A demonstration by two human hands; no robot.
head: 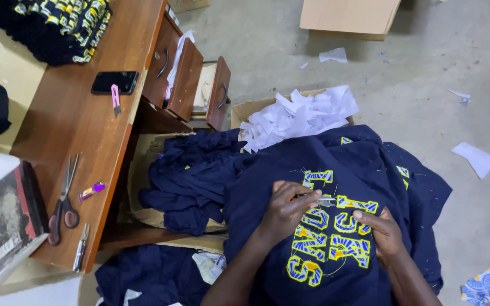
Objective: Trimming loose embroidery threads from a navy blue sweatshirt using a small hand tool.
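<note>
A navy garment with yellow and blue patterned letters lies spread over my lap. My left hand is closed around a small metal thread snipper, whose tip points right at the letters. My right hand rests flat on the fabric just right of the letters, fingers pressing the cloth down. Loose yellow threads trail from the lettering.
A wooden desk at left carries scissors, a phone, a pink cutter, a book and stacked navy garments. Its drawers stand open. A box of white paper scraps and more navy cloth lie ahead.
</note>
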